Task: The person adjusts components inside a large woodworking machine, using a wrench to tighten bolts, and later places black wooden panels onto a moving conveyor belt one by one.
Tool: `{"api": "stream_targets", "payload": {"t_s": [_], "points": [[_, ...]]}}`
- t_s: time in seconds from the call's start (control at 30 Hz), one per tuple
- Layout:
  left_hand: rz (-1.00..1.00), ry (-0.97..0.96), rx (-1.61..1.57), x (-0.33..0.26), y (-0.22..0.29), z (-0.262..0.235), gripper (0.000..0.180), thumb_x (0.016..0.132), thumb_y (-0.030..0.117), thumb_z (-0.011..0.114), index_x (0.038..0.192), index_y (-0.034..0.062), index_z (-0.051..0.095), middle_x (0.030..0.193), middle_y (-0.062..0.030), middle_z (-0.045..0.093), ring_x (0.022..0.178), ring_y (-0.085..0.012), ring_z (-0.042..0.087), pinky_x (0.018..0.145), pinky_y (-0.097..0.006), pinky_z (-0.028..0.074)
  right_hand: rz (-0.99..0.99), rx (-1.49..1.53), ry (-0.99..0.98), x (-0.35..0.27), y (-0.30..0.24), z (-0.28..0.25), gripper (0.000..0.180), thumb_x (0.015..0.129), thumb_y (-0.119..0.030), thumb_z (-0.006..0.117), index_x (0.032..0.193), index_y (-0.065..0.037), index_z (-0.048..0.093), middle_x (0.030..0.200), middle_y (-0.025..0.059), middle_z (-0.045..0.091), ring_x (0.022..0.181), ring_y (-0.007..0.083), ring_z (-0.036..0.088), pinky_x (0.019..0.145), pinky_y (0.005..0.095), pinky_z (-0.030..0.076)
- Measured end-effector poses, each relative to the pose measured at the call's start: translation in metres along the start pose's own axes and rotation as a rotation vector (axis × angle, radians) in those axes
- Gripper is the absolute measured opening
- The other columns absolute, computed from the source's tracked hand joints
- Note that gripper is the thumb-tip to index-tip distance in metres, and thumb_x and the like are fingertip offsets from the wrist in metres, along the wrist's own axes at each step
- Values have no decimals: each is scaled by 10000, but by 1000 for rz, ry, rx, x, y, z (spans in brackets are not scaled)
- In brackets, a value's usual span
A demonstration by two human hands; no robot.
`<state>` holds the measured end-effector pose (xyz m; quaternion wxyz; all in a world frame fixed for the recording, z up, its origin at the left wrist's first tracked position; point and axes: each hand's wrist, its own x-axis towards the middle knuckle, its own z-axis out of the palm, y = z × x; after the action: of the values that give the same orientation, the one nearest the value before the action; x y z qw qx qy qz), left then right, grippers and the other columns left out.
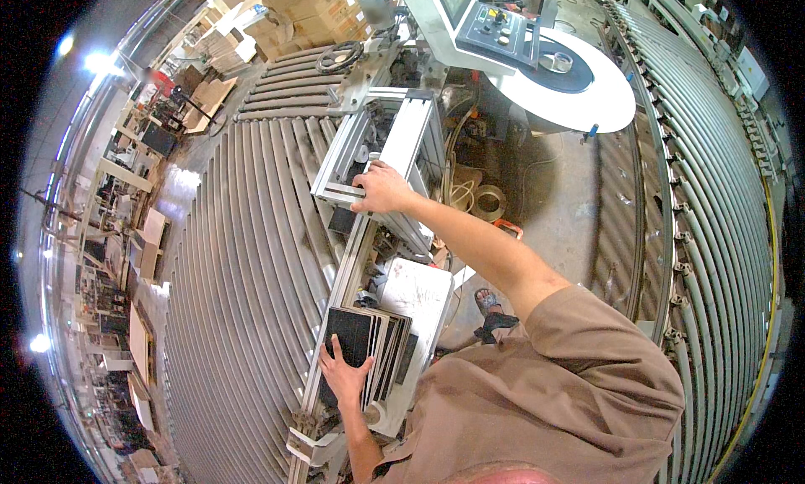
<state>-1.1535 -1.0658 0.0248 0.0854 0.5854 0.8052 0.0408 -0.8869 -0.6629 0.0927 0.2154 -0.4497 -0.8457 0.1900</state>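
Note:
My left hand [342,372] lies with spread fingers against the front face of a black panel [350,329]. Behind that face stand several more thin panels [391,350], upright and close together, with pale edges showing. Higher up, my right hand [384,189] reaches across to the near end of an aluminium machine frame [406,136]. Its fingers bend over the frame's end bar, and part of the fingertips is hidden. Between the two hands, beside the panels, sits a white plate [417,287] with dark smudges.
A roller conveyor [243,257] fills the left side, and another roller line [713,199] runs along the right. A control console [495,35] hangs above a white disc-shaped reel [608,90]. Large cardboard boxes [306,18] stand at the back. An adhesive-tape-like roll [488,203] lies on the floor.

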Motion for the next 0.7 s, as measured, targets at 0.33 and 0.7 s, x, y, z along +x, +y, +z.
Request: {"api": "stream_targets", "payload": {"t_s": [0.33,0.7], "points": [[36,-36,8,3,-2,-11,1164,686,488,976,1675,270,403,1627,-296,394,1482,-509,407,1220,-604,409,-16,-6,26,4,7,6,685,833,-611,752,1274,-87,776,1139,234,770,1241,392,665,1300,487,332],[-19,35,-54,24,-11,-46,1131,680,458,988,1661,345,439,1626,-258,390,1480,-488,419,1193,-619,446,-6,-10,45,2,3,6,701,817,-610,744,1284,-89,774,1185,227,766,1292,396,645,1302,468,329]]}}
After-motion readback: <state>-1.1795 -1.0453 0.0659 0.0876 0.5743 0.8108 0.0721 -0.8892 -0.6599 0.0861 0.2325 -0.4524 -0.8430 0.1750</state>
